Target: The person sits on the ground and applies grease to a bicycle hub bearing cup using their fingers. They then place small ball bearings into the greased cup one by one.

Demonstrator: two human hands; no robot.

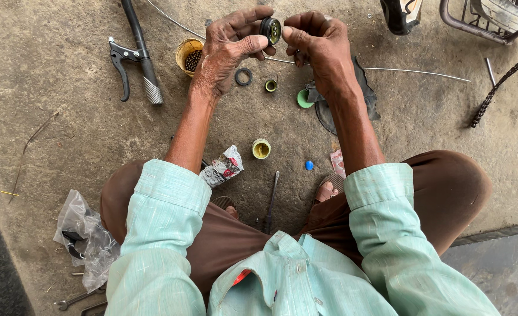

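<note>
You're squatting on a concrete floor [66, 117], looking down at both hands held out in front of you. Between them is a small black round part w/ a greenish centre [270, 30], prob. a bearing cup; can't tell exactly. Your left hand [230, 50] pinches it, thumb under and fingers [244, 16] curled over the top, clamped on its left side. Your right hand [317, 44] meets it from the other side, thumb and forefinger tips pressed together at the part's right edge.

Everything else, placed relative to that part:
- Just below it on the floor: a black rubber ring [244, 76] and a small greenish cup-shaped piece [270, 85].
- Below-right: a green cap [303, 99] beside a scrap of black rubber [367, 96], partly hidden by your right wrist.
- Left, near your left hand: a yellow tub of small steel balls [189, 55].
- Further left: a black handlebar w/ brake lever [136, 61].
- Behind it, running right: a thin wire [411, 72].
- Far right: a length of chain [498, 88].
- Well below, nearer your knees: a small yellow grease pot [261, 148], a crumpled wrapper [224, 167], a blue cap [309, 165], a thin metal tool [272, 196].
- Far lower left: a clear plastic bag [86, 237] and a spanner [75, 299].

You wear pale green sleeves, brown trousers, sandals.
</note>
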